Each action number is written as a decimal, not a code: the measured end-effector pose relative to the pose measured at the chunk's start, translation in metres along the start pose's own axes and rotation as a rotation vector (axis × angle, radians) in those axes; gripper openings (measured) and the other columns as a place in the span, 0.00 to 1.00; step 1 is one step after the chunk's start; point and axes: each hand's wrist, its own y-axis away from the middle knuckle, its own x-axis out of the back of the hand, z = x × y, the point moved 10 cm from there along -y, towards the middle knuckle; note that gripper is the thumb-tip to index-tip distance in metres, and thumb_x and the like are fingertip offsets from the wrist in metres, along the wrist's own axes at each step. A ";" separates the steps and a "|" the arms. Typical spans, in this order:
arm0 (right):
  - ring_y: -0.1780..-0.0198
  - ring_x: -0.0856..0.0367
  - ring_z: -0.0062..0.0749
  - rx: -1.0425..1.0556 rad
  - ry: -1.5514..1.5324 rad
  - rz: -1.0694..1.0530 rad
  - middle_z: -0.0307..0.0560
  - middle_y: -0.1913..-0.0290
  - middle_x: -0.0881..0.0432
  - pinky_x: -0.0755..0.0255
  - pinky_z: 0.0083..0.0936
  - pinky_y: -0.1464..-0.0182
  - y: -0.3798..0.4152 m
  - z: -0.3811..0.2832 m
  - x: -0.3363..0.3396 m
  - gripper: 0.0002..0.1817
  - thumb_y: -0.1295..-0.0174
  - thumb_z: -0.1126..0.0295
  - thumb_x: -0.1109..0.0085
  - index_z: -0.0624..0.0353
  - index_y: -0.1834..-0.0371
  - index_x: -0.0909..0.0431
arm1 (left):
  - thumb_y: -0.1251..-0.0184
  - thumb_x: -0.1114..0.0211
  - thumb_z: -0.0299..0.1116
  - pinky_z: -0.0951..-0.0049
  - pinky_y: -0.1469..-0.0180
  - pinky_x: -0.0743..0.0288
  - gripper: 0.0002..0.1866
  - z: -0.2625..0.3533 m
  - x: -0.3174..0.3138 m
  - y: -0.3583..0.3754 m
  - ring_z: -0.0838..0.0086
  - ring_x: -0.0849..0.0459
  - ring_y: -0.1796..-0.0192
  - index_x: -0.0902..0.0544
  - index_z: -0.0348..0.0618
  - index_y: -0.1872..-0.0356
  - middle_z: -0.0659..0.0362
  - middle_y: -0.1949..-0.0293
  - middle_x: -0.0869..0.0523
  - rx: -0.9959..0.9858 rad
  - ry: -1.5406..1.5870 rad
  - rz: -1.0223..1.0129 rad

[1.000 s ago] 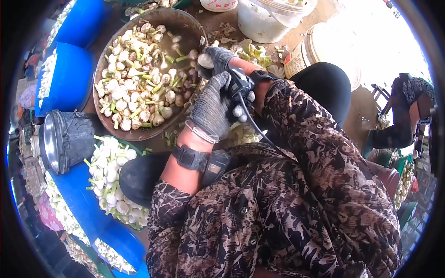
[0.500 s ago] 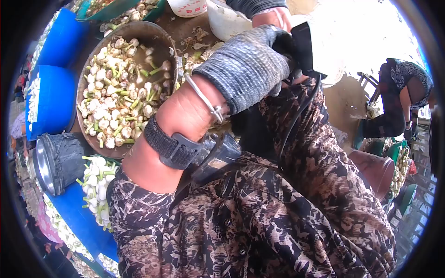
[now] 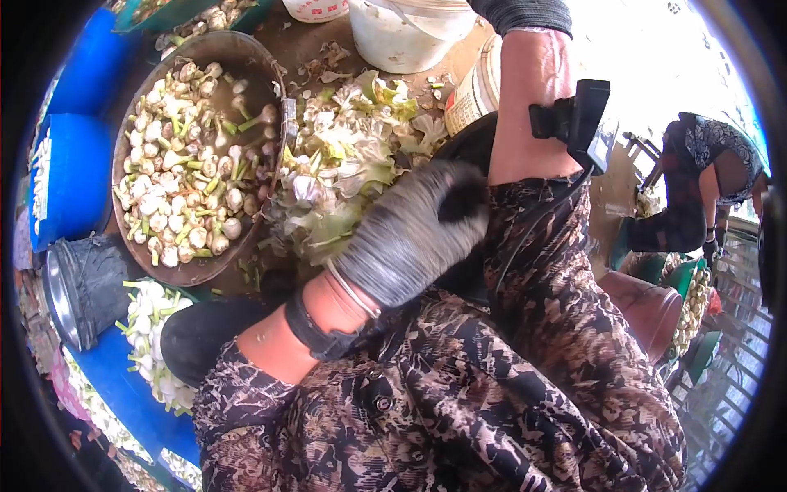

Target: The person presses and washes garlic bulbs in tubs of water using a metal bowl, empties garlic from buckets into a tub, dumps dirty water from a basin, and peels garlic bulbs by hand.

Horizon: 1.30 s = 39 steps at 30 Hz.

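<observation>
My left hand [image 3: 414, 234], in a grey knit glove with dark parts at the fingers, is over my lap beside a heap of garlic skins and leaves [image 3: 344, 156]. Motion smears its fingers. A thin pale bangle [image 3: 354, 289] and a black strap [image 3: 316, 328] ring that wrist. My right arm reaches up past a white tub; of my right hand [image 3: 529, 15] only the dark glove cuff shows, the fingers cut off by the top edge. A black device [image 3: 584, 127] with a cable is strapped to the right forearm.
A round basin [image 3: 283, 148] of garlic bulbs with cut stems stands at left. Blue tubs [image 3: 74, 180], a dark bucket [image 3: 90, 283] and white garlic [image 3: 156, 344] lie beyond. A white bucket [image 3: 402, 37] is ahead. Another person [image 3: 697, 180] bends at right near a pinkish bucket [image 3: 643, 307].
My left hand has come away from the black device on my right arm and moved down and left. My right forearm now stretches upward, and the heap of skins has come into view.
</observation>
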 end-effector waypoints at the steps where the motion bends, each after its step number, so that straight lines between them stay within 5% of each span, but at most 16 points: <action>1: 0.63 0.20 0.37 -0.005 0.001 0.005 0.47 0.67 0.22 0.24 0.32 0.64 0.003 0.002 0.000 0.15 0.39 0.61 0.49 0.61 0.58 0.26 | 0.38 0.36 0.28 0.72 0.55 0.24 0.12 -0.005 -0.001 0.004 0.69 0.18 0.63 0.21 0.41 0.54 0.56 0.64 0.17 0.003 0.004 0.004; 4: 0.63 0.20 0.38 -0.007 0.015 0.010 0.47 0.67 0.22 0.24 0.33 0.64 0.006 0.000 0.006 0.15 0.39 0.61 0.49 0.61 0.58 0.26 | 0.43 0.34 0.27 0.67 0.51 0.25 0.12 -0.006 -0.007 0.012 0.60 0.18 0.57 0.21 0.42 0.57 0.55 0.62 0.17 -0.051 -0.044 -0.118; 6: 0.62 0.20 0.38 0.000 0.024 -0.002 0.48 0.66 0.22 0.24 0.33 0.64 0.004 -0.003 0.006 0.15 0.39 0.60 0.50 0.61 0.58 0.26 | 0.46 0.32 0.26 0.66 0.52 0.24 0.12 0.029 0.008 0.022 0.59 0.18 0.57 0.21 0.45 0.60 0.56 0.59 0.17 -0.379 -0.048 -0.007; 7: 0.62 0.20 0.38 0.004 0.027 0.002 0.48 0.66 0.22 0.24 0.33 0.63 0.004 -0.004 0.007 0.15 0.39 0.60 0.50 0.61 0.58 0.26 | 0.46 0.32 0.28 0.65 0.52 0.24 0.11 0.032 0.003 0.031 0.62 0.17 0.58 0.22 0.48 0.62 0.58 0.59 0.17 -0.298 0.058 -0.052; 8: 0.62 0.20 0.38 0.010 0.032 0.001 0.48 0.66 0.22 0.24 0.33 0.63 0.004 -0.005 0.008 0.15 0.39 0.60 0.50 0.61 0.58 0.26 | 0.46 0.33 0.30 0.64 0.58 0.22 0.10 0.051 0.003 0.048 0.62 0.17 0.61 0.21 0.49 0.61 0.59 0.59 0.17 -0.571 -0.065 0.009; 11: 0.62 0.20 0.39 0.018 0.051 0.005 0.48 0.66 0.22 0.23 0.33 0.63 0.005 -0.008 0.009 0.15 0.39 0.60 0.50 0.60 0.58 0.26 | 0.46 0.36 0.31 0.64 0.68 0.23 0.11 0.062 -0.022 0.063 0.63 0.17 0.65 0.20 0.48 0.60 0.58 0.63 0.18 -0.522 -0.172 -0.298; 18: 0.62 0.20 0.40 0.015 0.063 -0.003 0.49 0.66 0.21 0.23 0.34 0.62 0.010 -0.004 0.009 0.15 0.38 0.59 0.51 0.60 0.57 0.26 | 0.41 0.42 0.30 0.62 0.72 0.25 0.06 0.038 -0.033 0.059 0.61 0.20 0.70 0.21 0.42 0.63 0.55 0.71 0.23 -0.445 -0.319 -0.328; 23: 0.61 0.20 0.40 0.010 0.062 -0.011 0.49 0.65 0.21 0.23 0.35 0.62 0.014 -0.002 0.006 0.16 0.37 0.59 0.52 0.60 0.57 0.25 | 0.36 0.42 0.29 0.68 0.54 0.21 0.15 -0.009 -0.036 0.035 0.60 0.16 0.58 0.21 0.35 0.50 0.50 0.58 0.17 -0.252 -0.582 -0.223; 25: 0.61 0.20 0.41 0.017 0.065 -0.018 0.49 0.65 0.20 0.23 0.35 0.62 0.014 -0.005 0.006 0.16 0.37 0.59 0.52 0.60 0.57 0.25 | 0.34 0.38 0.33 0.69 0.52 0.22 0.16 -0.062 -0.033 0.030 0.66 0.16 0.56 0.23 0.35 0.48 0.51 0.59 0.16 0.440 0.093 -0.192; 28: 0.61 0.20 0.41 0.017 0.058 -0.013 0.49 0.65 0.20 0.23 0.35 0.61 0.014 -0.005 0.007 0.16 0.37 0.59 0.52 0.60 0.57 0.25 | 0.36 0.34 0.35 0.72 0.51 0.23 0.18 -0.068 -0.039 0.026 0.71 0.16 0.56 0.22 0.38 0.48 0.52 0.58 0.15 0.290 0.187 -0.025; 32: 0.60 0.19 0.42 0.027 0.051 -0.024 0.50 0.65 0.20 0.23 0.36 0.61 0.012 -0.012 0.007 0.16 0.37 0.58 0.53 0.59 0.57 0.25 | 0.39 0.32 0.33 0.72 0.50 0.24 0.18 -0.054 -0.034 0.015 0.72 0.16 0.56 0.21 0.40 0.49 0.53 0.56 0.15 0.328 0.044 -0.150; 39: 0.60 0.19 0.43 0.035 0.031 -0.026 0.50 0.64 0.19 0.23 0.36 0.60 0.016 -0.017 0.008 0.17 0.36 0.58 0.54 0.59 0.56 0.25 | 0.39 0.32 0.31 0.74 0.52 0.24 0.16 -0.054 -0.045 0.006 0.71 0.16 0.58 0.20 0.41 0.51 0.54 0.60 0.15 0.335 0.225 -0.191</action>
